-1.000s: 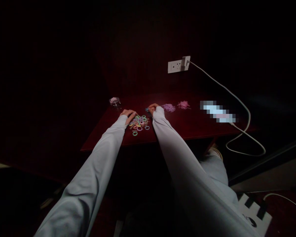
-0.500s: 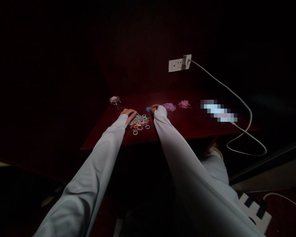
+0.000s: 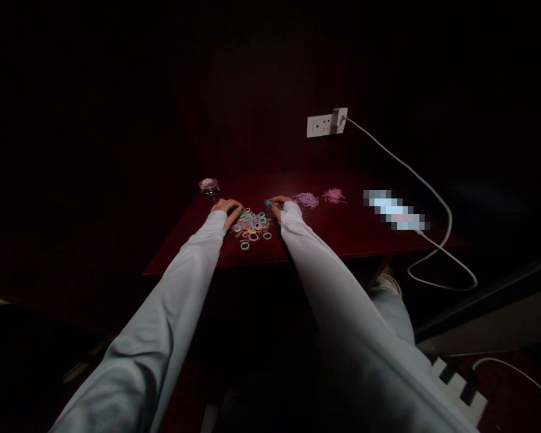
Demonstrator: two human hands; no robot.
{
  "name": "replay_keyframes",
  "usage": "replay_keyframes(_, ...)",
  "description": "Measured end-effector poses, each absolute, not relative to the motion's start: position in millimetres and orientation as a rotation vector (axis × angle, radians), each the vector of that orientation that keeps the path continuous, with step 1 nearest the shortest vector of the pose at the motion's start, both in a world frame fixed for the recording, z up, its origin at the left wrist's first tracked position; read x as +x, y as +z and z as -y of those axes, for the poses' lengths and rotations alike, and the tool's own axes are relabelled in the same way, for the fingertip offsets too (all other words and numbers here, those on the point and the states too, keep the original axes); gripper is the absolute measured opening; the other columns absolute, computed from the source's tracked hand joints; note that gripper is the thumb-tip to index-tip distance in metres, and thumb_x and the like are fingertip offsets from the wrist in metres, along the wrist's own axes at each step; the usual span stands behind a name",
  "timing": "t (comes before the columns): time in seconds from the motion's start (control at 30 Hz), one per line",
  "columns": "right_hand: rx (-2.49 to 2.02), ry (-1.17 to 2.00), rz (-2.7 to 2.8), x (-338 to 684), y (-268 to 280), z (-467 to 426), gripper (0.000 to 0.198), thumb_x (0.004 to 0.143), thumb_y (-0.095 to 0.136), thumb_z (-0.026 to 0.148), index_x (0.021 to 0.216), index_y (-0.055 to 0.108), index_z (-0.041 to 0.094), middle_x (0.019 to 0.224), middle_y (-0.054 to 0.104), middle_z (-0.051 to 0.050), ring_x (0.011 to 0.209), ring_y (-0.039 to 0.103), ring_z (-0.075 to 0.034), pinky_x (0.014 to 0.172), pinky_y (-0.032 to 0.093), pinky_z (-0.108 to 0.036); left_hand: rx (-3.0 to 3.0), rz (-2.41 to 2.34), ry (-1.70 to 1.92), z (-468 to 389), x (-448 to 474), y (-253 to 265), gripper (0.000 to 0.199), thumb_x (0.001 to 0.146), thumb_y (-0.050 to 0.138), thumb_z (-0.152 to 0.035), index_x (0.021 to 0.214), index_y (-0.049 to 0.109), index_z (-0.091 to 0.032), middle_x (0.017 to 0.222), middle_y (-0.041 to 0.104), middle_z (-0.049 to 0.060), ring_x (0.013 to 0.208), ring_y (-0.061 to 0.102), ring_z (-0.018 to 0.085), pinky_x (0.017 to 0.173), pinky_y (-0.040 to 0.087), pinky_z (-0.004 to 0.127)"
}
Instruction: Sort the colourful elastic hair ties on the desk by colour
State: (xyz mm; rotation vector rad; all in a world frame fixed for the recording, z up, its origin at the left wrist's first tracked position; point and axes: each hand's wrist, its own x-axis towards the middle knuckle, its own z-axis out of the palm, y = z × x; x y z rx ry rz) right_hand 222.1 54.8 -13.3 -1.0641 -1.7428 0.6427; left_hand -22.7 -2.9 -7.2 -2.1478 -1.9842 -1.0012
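A mixed pile of small coloured rings like hair ties and thin strips (image 3: pixel 252 227) lies near the table's front edge. My left hand (image 3: pixel 228 208) rests at its left side, fingers stretched towards the pile and nothing visible in them. Just past the pile, my right hand (image 3: pixel 280 204) is over a small blue heap (image 3: pixel 267 203), its fingertips touching or very near it. Its fingers and thumb look apart. Beside the right wrist lies a heap of thin purple strips (image 3: pixel 307 200), with a pink heap (image 3: pixel 334 195) further right.
A clear jar with something pink on top (image 3: pixel 208 185) stands at the table's back left. On the right, a blurred-out bright device (image 3: pixel 394 210) is joined by a white cable (image 3: pixel 415 159) to the wall socket (image 3: pixel 320 125). The dark red table (image 3: pixel 184 240) ends close in front.
My right hand's fingers have opened from a curled pinch and reach further left over the blue heap. My left hand has shifted slightly left. The whole view has moved a little.
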Motion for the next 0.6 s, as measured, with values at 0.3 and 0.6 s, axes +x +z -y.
replay_keyframes(0.3, -0.832, 0.545, 2.337, 191.4, 25.8, 23.0, 0.013, 0.092, 0.08, 0.028, 0.103, 0.087, 0.026, 0.111, 0.075, -0.006, 0.117, 0.053, -0.028, 0.107, 0.037, -0.041, -1.91, 2.114, -1.007, 15.0, -15.9, 11.3, 0.035, 0.111, 0.048, -0.029, 0.089, 0.075, -0.025, 0.11, 0.084, 0.008, 0.119, 0.071, 0.028, 0.11, 0.05, 0.037)
replay_keyframes(0.6, -0.842, 0.52, 2.493, 195.5, 25.7, 16.8, 0.012, 0.088, 0.086, 0.027, 0.099, 0.09, 0.024, 0.108, 0.076, -0.006, 0.112, 0.052, -0.027, 0.106, 0.035, -0.04, -1.506, 2.467, -1.107, 25.5, -15.1, 22.5, 0.039, 0.111, 0.053, -0.039, 0.099, 0.085, -0.021, 0.109, 0.086, 0.014, 0.113, 0.078, 0.035, 0.095, 0.055, 0.038)
